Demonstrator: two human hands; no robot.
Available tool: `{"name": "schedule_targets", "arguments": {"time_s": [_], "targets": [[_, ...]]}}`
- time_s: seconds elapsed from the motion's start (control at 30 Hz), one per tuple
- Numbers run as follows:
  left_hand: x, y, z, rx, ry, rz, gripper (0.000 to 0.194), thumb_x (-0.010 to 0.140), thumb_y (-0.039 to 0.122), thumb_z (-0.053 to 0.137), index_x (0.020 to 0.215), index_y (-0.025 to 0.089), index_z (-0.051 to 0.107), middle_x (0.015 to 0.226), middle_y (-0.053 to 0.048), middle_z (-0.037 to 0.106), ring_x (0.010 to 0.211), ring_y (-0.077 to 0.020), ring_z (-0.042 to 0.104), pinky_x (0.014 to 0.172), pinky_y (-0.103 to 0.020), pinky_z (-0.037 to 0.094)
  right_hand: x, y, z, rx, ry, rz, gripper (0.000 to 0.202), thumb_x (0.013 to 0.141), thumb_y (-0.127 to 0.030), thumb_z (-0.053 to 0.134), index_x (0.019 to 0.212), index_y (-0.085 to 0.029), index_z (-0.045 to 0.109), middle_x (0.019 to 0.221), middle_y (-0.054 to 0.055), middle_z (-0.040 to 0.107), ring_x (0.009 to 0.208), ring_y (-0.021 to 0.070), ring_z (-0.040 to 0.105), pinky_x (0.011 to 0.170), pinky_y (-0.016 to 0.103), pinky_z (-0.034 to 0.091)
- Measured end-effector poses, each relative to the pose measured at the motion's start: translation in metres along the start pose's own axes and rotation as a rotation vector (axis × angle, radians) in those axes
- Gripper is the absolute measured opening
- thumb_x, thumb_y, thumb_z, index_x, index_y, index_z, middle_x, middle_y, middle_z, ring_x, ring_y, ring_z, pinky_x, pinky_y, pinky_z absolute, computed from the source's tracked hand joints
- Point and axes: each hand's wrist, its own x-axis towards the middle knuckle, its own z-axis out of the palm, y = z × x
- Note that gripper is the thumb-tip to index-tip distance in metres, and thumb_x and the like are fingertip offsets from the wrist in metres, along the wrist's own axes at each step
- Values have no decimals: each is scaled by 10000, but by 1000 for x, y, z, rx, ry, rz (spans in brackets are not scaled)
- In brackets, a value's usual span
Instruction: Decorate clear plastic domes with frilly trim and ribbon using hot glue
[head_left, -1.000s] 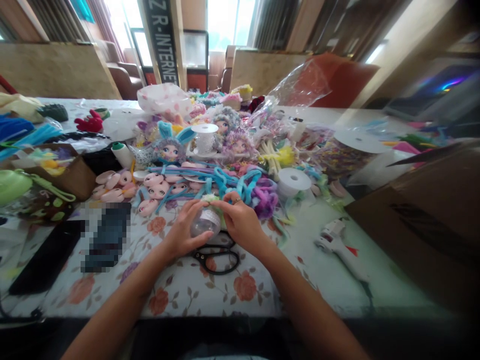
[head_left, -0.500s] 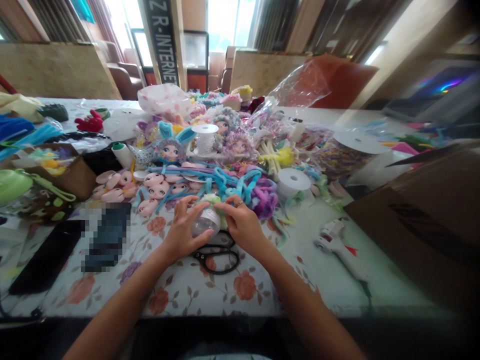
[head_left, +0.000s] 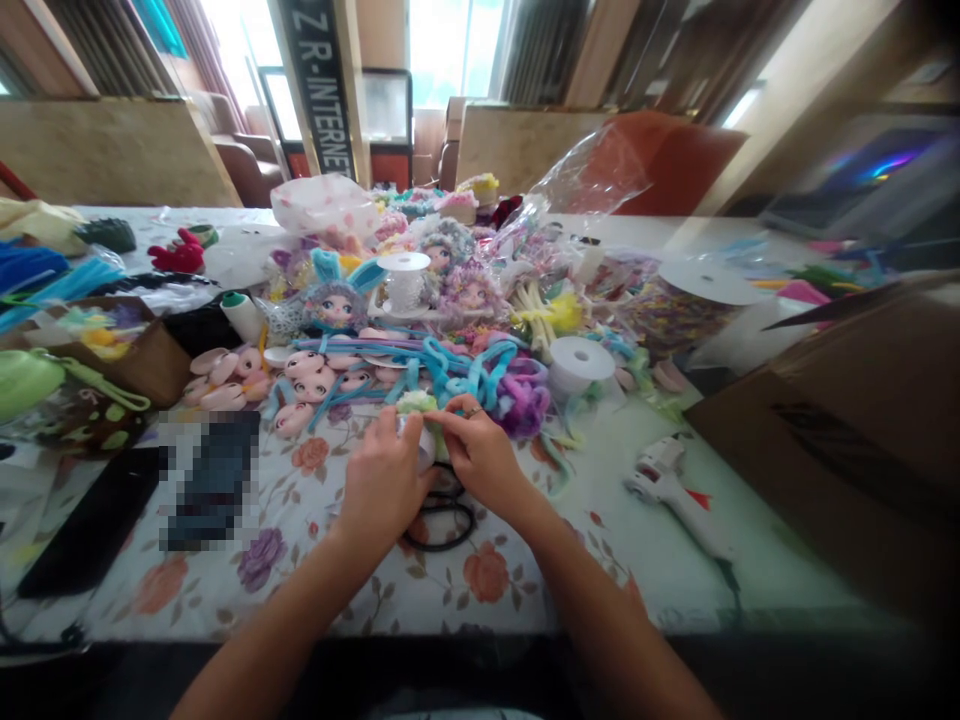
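My left hand (head_left: pixel 386 475) is wrapped around a small translucent, whitish round piece (head_left: pixel 427 448), now mostly hidden behind the fingers. A pale green and cream fluffy tuft (head_left: pixel 415 402) shows just beyond the fingertips. My right hand (head_left: pixel 484 452) is closed in a pinch, its thumb and forefinger meeting the left fingertips at the top of the round piece. What that pinch holds is too small to make out. Beneath the hands lie black-handled scissors (head_left: pixel 450 540), partly covered by the left hand.
Behind the hands lie doll face pieces (head_left: pixel 311 385), blue fuzzy stems (head_left: pixel 457 372), purple fluff (head_left: pixel 523 400) and a white spool (head_left: pixel 579 365). A glue gun (head_left: pixel 679 490) and a cardboard box (head_left: pixel 817 430) are at right. A black phone-like slab (head_left: pixel 94 520) lies at left.
My left hand has turned and closed further around the round piece, covering more of it and of the scissors. My right hand stays pinched near its top.
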Motion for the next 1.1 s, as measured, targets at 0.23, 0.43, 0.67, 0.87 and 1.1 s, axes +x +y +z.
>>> {"name": "schedule_targets", "arguments": {"time_s": [0.23, 0.43, 0.67, 0.87, 1.1], "targets": [[-5, -5, 10, -159, 126, -66, 535, 837, 401, 632, 1324, 236, 482, 1260, -158, 494, 1087, -351, 582, 764, -443, 559, -9, -13, -3, -42, 168, -70, 328, 912, -151, 466, 1147, -211, 686, 1088, 98, 614, 652, 128, 584, 644, 262, 513], [-5, -7, 16, -490, 322, -93, 540, 816, 430, 681, 1290, 255, 491, 1218, -109, 443, 1162, -289, 521, 984, -480, 487, -19, -35, -7, -52, 403, -95, 239, 926, -195, 528, 1135, -199, 644, 1012, 102, 641, 748, 172, 641, 675, 280, 538], [-5, -6, 14, -516, 486, -56, 524, 833, 359, 673, 1295, 246, 455, 1205, -110, 440, 1163, -278, 490, 1005, -487, 445, -23, -52, -13, -173, 425, -37, 153, 913, -285, 579, 991, -169, 641, 843, 89, 682, 708, 213, 659, 649, 313, 517], [-4, -6, 17, -544, 519, -74, 486, 835, 330, 655, 1275, 234, 473, 1189, -107, 458, 1160, -271, 494, 1001, -469, 439, -20, -57, -4, -209, 451, -10, 170, 912, -300, 576, 878, -190, 702, 761, 63, 669, 644, 177, 627, 596, 266, 461], [-2, -8, 21, -551, 582, -64, 500, 827, 336, 668, 1278, 220, 487, 1189, -114, 471, 1163, -264, 499, 984, -457, 449, -9, -65, -2, 330, 362, 251, 177, 833, -288, 623, 695, -182, 654, 655, -5, 624, 629, 150, 583, 622, 248, 444]]}}
